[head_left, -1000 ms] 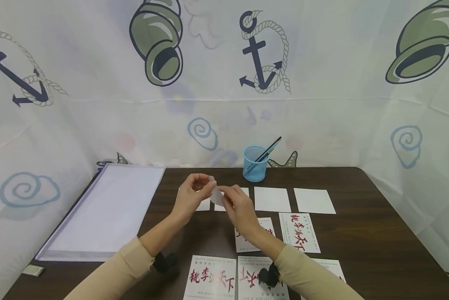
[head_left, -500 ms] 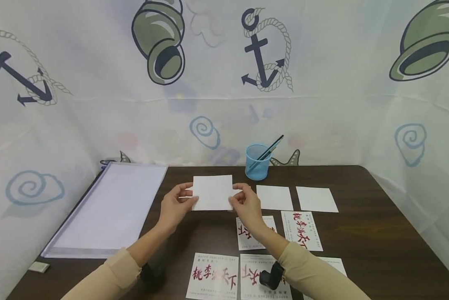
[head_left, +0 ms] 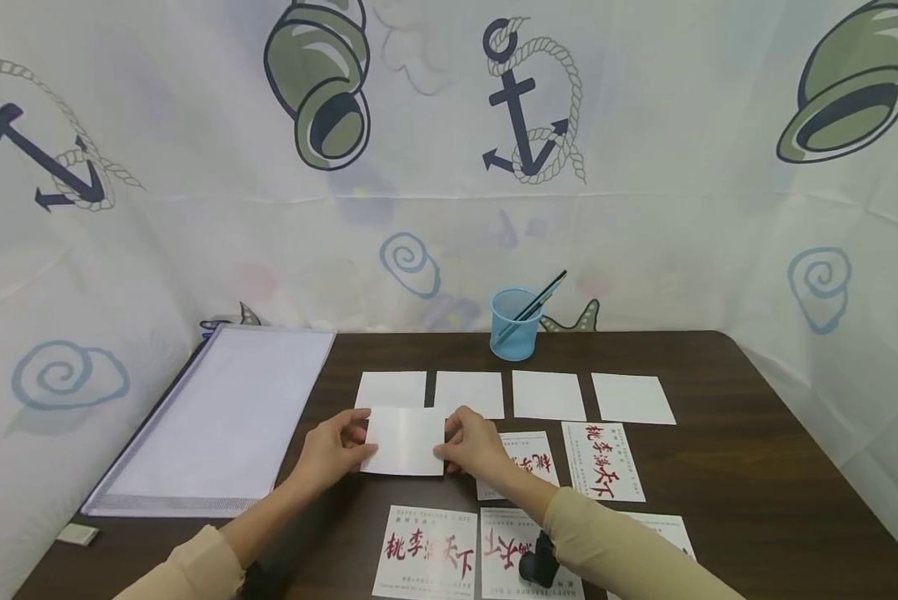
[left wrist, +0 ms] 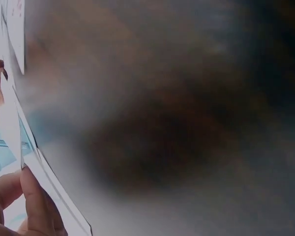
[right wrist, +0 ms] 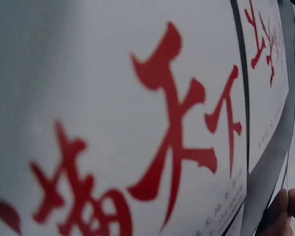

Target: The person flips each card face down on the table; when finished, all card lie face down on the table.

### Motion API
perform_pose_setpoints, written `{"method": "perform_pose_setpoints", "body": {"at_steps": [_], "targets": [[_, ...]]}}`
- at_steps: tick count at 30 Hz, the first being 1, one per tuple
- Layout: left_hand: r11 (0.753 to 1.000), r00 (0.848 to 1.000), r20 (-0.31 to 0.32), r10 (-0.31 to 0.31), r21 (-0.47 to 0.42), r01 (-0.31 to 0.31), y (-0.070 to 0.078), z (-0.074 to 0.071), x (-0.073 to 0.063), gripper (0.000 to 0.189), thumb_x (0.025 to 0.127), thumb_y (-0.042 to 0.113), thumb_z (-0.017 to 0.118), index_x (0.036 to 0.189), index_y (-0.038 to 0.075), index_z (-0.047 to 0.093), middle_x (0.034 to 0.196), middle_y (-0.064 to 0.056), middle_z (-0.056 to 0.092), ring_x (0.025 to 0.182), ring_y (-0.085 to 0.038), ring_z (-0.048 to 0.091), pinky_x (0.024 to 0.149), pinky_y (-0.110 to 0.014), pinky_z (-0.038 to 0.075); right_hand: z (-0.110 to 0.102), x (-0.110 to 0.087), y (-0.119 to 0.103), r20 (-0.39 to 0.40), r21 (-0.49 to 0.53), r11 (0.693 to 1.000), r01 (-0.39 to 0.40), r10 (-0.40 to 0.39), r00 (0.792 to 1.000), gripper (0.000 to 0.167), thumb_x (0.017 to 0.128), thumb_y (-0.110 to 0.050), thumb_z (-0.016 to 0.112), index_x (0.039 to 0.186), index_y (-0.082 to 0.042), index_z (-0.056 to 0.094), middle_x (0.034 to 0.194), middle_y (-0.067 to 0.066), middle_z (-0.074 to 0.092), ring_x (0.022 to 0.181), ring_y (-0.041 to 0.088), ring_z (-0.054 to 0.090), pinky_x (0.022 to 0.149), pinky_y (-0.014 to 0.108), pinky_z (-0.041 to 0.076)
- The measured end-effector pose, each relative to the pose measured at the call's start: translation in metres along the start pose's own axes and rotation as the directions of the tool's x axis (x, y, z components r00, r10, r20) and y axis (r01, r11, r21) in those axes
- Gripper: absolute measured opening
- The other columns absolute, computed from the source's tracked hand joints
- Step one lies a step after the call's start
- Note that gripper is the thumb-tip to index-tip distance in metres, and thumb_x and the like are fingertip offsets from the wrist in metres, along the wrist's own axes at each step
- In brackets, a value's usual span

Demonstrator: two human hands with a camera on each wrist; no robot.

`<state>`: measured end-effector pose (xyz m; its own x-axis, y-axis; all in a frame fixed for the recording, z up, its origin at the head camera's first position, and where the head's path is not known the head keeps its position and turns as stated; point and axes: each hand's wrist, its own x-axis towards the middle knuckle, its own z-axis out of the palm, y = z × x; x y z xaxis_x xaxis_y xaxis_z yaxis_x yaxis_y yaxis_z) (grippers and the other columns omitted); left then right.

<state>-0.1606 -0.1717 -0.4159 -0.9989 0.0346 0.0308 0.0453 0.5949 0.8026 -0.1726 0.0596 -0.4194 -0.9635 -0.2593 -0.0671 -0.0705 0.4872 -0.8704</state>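
Observation:
A blank white card (head_left: pixel 404 440) is stretched between my two hands, just in front of the back row of blank cards. Its left edge is pinched by the thumb and fingers of my left hand (head_left: pixel 332 452); my right hand (head_left: pixel 475 448) pinches the right edge. In the left wrist view the card (left wrist: pixel 11 118) appears nearly edge-on between both hands. Whether it touches the table cannot be told. Beside my right hand lies a card with red characters (head_left: pixel 533 457), partly covered by the wrist. The right wrist view is mostly filled by a red-lettered card (right wrist: pixel 196 128), with fingertips (right wrist: pixel 280 211) at its edge.
Blank white cards (head_left: pixel 546 396) form a row at the back. More red-lettered cards (head_left: pixel 602 463) lie at right and in front (head_left: pixel 425 552). A blue cup (head_left: pixel 513 333) with thin sticks stands behind. A large white sheet (head_left: pixel 209 425) covers the table's left side.
The card goes from tilted nearly edge-on to flat between both hands. Since then both hands have brought it nearer to me and slightly left, uncovering the two left blank cards behind.

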Motion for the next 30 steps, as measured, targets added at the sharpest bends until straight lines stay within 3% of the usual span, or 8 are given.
{"method": "perform_pose_setpoints", "body": {"at_steps": [5,14,23,30], "targets": [[0.997,1.000,0.025,-0.005,0.077,0.003,-0.006,-0.001,-0.006,0.048,0.075,0.000,0.074,0.120,-0.002,0.057,0.079,-0.005,0.060,0.060,-0.012,0.056,0.050,-0.023,0.047,0.008,-0.004,-0.001,0.002,-0.178,0.984,-0.008,0.009,1.000,0.026,0.076,-0.017,0.076,0.090,-0.009,0.056,0.064,-0.004,0.060,0.053,0.010,0.054,0.050,0.025,0.038],[0.982,0.999,0.049,-0.002,0.187,-0.008,-0.014,0.000,-0.005,0.047,0.073,0.001,0.075,0.117,-0.002,0.058,0.076,-0.003,0.058,0.063,-0.012,0.053,0.053,-0.023,0.044,0.016,-0.004,0.002,-0.023,-0.356,0.933,0.058,-0.071,0.997,0.027,0.074,-0.022,0.078,0.081,-0.012,0.053,0.059,-0.008,0.049,0.052,0.008,0.041,0.048,0.024,0.029],[0.958,0.997,0.073,0.036,0.283,-0.055,-0.008,-0.002,-0.003,0.045,0.071,0.001,0.077,0.112,-0.006,0.059,0.079,-0.004,0.056,0.067,-0.013,0.054,0.059,-0.028,0.045,0.014,-0.005,0.000,-0.020,-0.410,0.906,0.101,-0.120,0.993,0.028,0.075,-0.025,0.078,0.079,-0.013,0.052,0.061,-0.007,0.048,0.053,0.008,0.039,0.048,0.023,0.029],[0.933,0.994,0.098,0.049,0.350,-0.081,-0.005,-0.001,-0.001,0.045,0.071,0.007,0.079,0.112,-0.004,0.061,0.083,-0.004,0.056,0.068,-0.013,0.053,0.059,-0.030,0.044,-0.008,-0.009,0.006,-0.025,-0.294,0.951,0.096,-0.108,0.994,0.022,0.081,-0.024,0.072,0.081,-0.011,0.055,0.061,-0.006,0.048,0.051,0.007,0.042,0.047,0.023,0.031]]}}
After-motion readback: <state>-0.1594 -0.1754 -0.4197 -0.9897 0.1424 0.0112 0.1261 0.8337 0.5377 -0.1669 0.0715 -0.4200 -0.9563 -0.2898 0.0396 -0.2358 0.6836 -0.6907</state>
